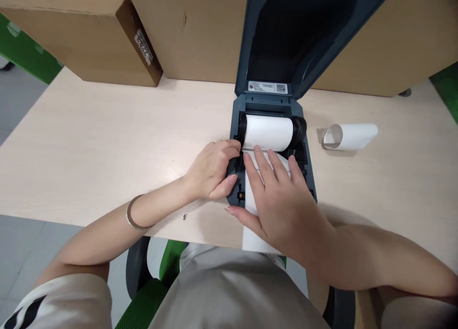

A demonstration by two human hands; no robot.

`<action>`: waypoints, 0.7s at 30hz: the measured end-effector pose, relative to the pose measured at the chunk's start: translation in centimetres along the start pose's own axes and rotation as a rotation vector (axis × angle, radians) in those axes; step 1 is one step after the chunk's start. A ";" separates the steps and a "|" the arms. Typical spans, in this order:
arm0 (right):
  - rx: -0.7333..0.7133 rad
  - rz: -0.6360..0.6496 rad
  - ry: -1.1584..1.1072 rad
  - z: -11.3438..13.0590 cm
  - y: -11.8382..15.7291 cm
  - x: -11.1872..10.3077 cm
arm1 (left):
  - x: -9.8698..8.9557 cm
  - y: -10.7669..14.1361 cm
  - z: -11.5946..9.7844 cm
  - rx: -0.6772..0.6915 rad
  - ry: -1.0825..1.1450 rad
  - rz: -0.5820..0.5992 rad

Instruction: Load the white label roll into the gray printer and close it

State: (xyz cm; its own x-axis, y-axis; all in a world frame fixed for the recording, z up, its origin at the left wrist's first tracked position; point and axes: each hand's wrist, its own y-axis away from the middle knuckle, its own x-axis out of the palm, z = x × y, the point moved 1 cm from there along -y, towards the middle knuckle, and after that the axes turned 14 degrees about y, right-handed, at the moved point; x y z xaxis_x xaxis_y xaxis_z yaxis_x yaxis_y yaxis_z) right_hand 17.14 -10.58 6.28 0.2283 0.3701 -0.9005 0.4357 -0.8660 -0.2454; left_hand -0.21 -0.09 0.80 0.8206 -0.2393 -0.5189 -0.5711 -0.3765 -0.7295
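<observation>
An open dark blue-grey device (pixel 236 114) stands on the table with its lid raised. Inside it lies a white paper roll (pixel 269 132) between black holders, and a paper strip (pixel 255 238) runs from it over the device's front and the table edge. My right hand (pixel 279 195) rests flat on this strip, fingers spread, fingertips just below the roll. At the device's left side is my left hand (pixel 216 169), its fingers curled against the rim beside the left holder. Whether it grips part of the rim is hidden.
A loose curled piece of white paper (pixel 358 136) lies on the table (pixel 107 148) right of the device. Behind stand a cardboard box (pixel 71 43) at the left and large cardboard (pixel 200 33) along the back edge.
</observation>
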 end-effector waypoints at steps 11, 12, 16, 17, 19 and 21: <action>-0.071 0.037 -0.022 -0.4 0.8 -1.2 | -0.1 -0.1 0.1 -0.024 0.024 -0.005; -0.081 0.027 -0.023 -0.5 0.9 -1.4 | -0.1 -0.1 0.0 -0.025 0.021 -0.001; -0.180 0.004 0.038 -0.8 1.9 -2.6 | -0.7 -0.1 -0.6 -0.047 -0.111 0.065; -0.191 0.016 0.070 -0.9 2.2 -2.9 | -1.0 -0.1 -0.9 -0.041 -0.160 0.075; -0.243 0.021 0.133 -1.3 2.8 -3.5 | -1.5 -0.1 -1.6 0.040 -0.226 0.085; -0.331 -0.013 0.094 -2.6 3.4 -3.9 | -1.7 -0.2 -2.4 0.191 -0.236 0.142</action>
State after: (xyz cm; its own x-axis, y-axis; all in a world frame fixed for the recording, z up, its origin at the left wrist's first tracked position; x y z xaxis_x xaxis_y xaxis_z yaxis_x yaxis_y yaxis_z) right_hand 20.00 -14.09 9.85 0.2934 0.4228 -0.8575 0.6947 -0.7104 -0.1126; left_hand -1.49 -1.76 2.90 0.7182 -0.0553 -0.6937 -0.6910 -0.1739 -0.7016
